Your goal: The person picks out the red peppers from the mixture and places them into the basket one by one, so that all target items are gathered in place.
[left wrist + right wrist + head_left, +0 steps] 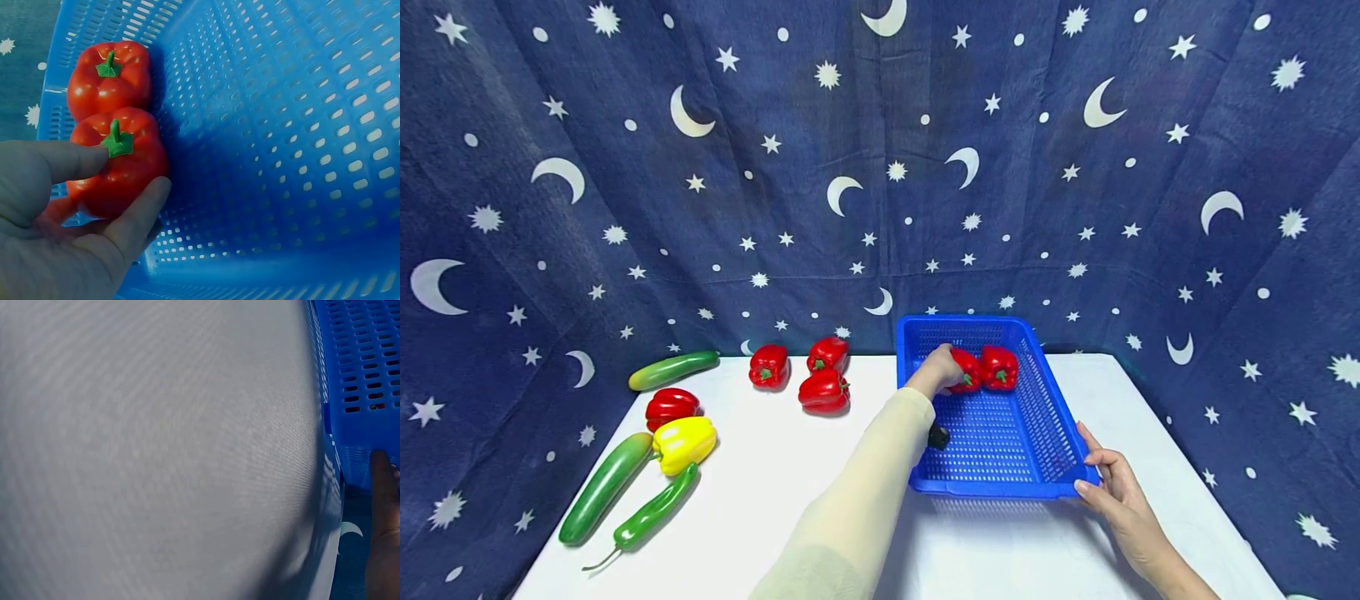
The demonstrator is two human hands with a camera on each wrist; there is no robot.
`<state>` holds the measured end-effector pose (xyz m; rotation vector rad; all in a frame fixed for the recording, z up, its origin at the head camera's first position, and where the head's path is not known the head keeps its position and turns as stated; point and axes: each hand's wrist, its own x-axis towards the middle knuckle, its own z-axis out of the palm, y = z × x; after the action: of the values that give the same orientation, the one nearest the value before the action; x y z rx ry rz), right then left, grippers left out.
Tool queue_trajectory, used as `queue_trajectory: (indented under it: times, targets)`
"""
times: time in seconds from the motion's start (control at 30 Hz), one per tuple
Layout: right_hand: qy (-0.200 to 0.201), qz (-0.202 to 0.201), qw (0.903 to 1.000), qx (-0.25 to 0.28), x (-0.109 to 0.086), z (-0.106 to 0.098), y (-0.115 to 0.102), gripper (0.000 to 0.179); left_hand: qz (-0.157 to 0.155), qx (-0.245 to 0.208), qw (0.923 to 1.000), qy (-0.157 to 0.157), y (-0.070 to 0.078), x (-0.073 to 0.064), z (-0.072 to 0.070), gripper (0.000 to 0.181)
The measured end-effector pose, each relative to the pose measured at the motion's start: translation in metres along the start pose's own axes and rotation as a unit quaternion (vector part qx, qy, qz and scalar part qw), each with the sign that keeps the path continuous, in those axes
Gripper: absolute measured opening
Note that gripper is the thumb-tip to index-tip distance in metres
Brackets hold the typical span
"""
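In the head view, a blue plastic basket (pixel 985 454) with slotted walls stands at the back right of the white table. My left hand (pixel 937 372) reaches into its far left part and holds a red bell pepper (pixel 128 187), thumb beside the green stem and fingers around the side. A second red bell pepper (pixel 999 368) sits right against it in the basket. At the basket's near right corner my right hand (pixel 1116 496) grips the rim, thumb on top and fingers along the outer side. Only part of the right hand shows in the right wrist view.
Three red bell peppers, one of them at the front (pixel 824 392), lie left of the basket. Farther left are another red bell pepper (pixel 671 408), a yellow bell pepper (pixel 685 444), a green chili pepper (pixel 655 508) and two cucumbers, the nearer one (pixel 604 490) larger. A starry blue curtain (pixel 880 167) surrounds the table.
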<state>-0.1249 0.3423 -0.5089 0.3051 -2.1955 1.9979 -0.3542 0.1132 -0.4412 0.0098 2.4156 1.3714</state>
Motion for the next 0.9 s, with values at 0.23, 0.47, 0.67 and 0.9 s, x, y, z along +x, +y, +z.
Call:
queue_trajectory:
  times: [0.23, 0.47, 0.67, 0.9]
  targets:
    - [0.005, 0.009, 0.9999, -0.004, -0.001, 0.001, -0.001, 0.026, 0.016, -0.013, 0.9997, -0.011, -0.002, -0.001, -0.001, 0.079]
    - [-0.003, -0.006, 0.9999, 0.010, -0.001, 0.002, -0.001, 0.025, 0.016, 0.026, 0.9995, -0.012, 0.000, -0.006, -0.006, 0.080]
    - [-0.001, 0.002, 1.0000, 0.008, -0.001, 0.003, -0.004, 0.025, 0.028, 0.042, 0.9985, -0.019, 0.006, -0.013, -0.019, 0.080]
    - [0.004, 0.015, 0.9999, 0.005, -0.002, 0.002, -0.003, 0.025, 0.081, 0.010, 0.9962, -0.032, 0.015, -0.021, -0.034, 0.073]
